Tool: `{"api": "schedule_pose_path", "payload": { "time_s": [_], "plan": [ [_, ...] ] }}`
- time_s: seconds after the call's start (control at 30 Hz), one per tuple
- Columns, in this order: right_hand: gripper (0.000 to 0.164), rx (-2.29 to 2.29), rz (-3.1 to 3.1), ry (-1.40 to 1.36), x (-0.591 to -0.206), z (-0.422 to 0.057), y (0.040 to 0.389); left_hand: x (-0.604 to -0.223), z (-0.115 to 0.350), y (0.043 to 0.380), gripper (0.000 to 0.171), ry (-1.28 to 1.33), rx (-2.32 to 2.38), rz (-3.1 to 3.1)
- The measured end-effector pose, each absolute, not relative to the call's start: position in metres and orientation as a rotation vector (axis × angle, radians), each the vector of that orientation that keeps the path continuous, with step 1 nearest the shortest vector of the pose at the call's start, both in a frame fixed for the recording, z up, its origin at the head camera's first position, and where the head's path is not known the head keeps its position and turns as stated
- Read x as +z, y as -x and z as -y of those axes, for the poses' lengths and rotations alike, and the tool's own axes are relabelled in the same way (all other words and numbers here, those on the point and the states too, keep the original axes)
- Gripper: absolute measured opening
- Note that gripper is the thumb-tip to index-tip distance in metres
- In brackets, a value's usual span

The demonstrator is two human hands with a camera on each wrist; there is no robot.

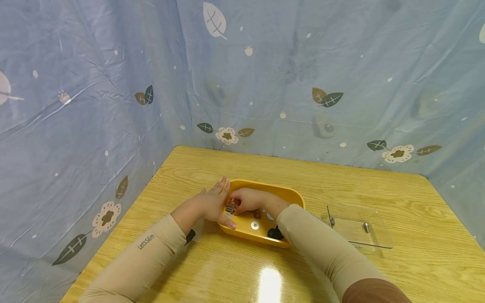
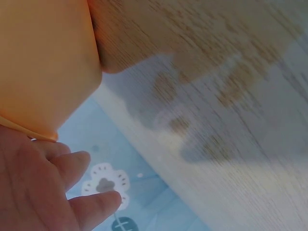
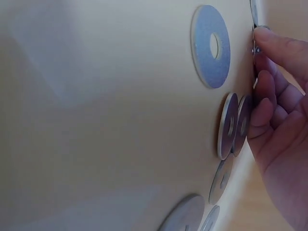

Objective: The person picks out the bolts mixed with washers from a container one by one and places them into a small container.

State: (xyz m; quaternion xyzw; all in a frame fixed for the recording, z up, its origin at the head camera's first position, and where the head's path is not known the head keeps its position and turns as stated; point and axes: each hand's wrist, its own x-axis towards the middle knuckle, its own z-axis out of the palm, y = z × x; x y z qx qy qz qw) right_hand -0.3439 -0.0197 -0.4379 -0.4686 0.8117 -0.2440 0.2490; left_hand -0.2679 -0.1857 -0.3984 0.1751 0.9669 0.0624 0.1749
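Note:
A yellow plastic bin (image 1: 265, 240) stands on the table in the head view. My left hand (image 1: 213, 205) rests on its left end, fingers extended along the rim and thumb over the near corner. Inside that same end, my right hand (image 1: 248, 200) reaches down with curled fingers. Its thumb and fingertips pinch at a small shiny metal part (image 3: 257, 49), mostly covered by the fingers. Other metal pieces (image 1: 230, 209) lie beside the fingertips. Several flat washers (image 3: 211, 46) are on the bin floor, one washer (image 1: 255, 225) near the middle. Black round pieces (image 1: 273, 233) sit at the near right.
Right of the bin is a clear plastic piece (image 1: 373, 237) with a metal bolt (image 1: 366, 227) on it. A small black object (image 1: 190, 236) shows beside the left sleeve. Behind the wooden table (image 1: 341, 185) hangs a blue patterned curtain (image 1: 265, 75).

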Motion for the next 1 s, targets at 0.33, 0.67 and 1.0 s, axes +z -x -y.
{"api": "schedule_pose_path", "payload": {
  "time_s": [0.33, 0.67, 1.0],
  "plan": [
    [0.027, -0.672, -2.176, 1.289, -0.4404, 0.0210, 0.3470, -0.3982, 0.1861, 0.2685, 0.129, -0.508, 0.199, -2.747],
    [0.027, -0.662, -2.153, 1.280, -0.4414, 0.0216, 0.3471, -0.3999, 0.1862, 0.2687, 0.130, -0.506, 0.193, -2.747],
    [0.029, -0.659, -2.109, 1.281, -0.4409, 0.0214, 0.3472, -0.4007, 0.1863, 0.2680, 0.131, -0.498, 0.204, -2.747]
  ]
}}
